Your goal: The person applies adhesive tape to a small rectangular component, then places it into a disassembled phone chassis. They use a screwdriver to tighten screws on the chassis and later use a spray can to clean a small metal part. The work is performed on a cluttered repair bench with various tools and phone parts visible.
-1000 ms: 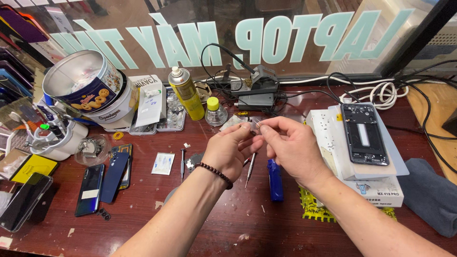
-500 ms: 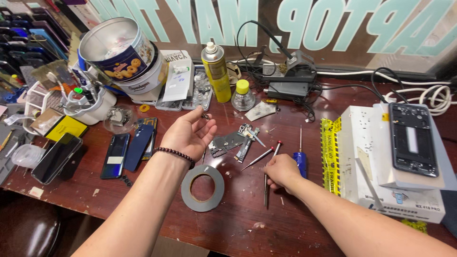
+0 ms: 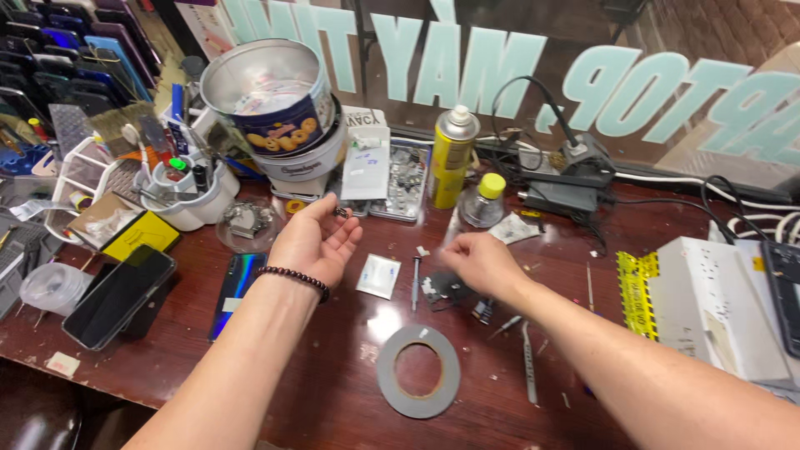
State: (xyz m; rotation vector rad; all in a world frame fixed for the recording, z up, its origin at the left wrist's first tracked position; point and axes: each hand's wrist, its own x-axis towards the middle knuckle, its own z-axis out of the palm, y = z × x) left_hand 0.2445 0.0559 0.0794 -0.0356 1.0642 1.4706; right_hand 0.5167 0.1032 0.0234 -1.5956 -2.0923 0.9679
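The left hand (image 3: 315, 242) hovers palm up over the dark red surface (image 3: 317, 375), its fingers loosely curled and half open, with a tiny dark part (image 3: 341, 213) pinched at the fingertips near the thumb. A beaded bracelet (image 3: 293, 277) circles the wrist. The right hand (image 3: 482, 262) rests palm down, fingers lightly bent over a small metal piece (image 3: 439, 287); whether it grips anything I cannot tell. A thin screwdriver (image 3: 414, 282) and a white sachet (image 3: 378, 276) lie between the two hands. A grey tape ring (image 3: 417, 371) lies flat nearer the person. Behind the left hand stands a round tin (image 3: 271, 104), and a yellow spray can (image 3: 451, 157) stands upright beside a parts tray (image 3: 400, 175). A dark phone (image 3: 118, 295) lies to the left.
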